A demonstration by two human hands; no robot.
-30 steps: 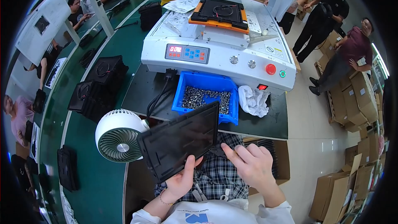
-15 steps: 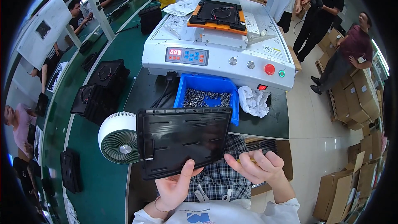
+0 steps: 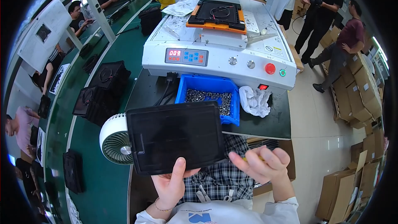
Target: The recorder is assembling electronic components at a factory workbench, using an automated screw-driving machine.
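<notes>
One black rectangular panel (image 3: 176, 135) has rounded corners and a faint sheen.

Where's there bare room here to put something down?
The green bench is bare between the low black stack and the white fan, widening toward you. A narrow dark tabletop strip is free in front of the crumpled white plastic. It's crowded farther up the bench by the taller black stacks, and around the blue parts bin near the white machine.
</notes>
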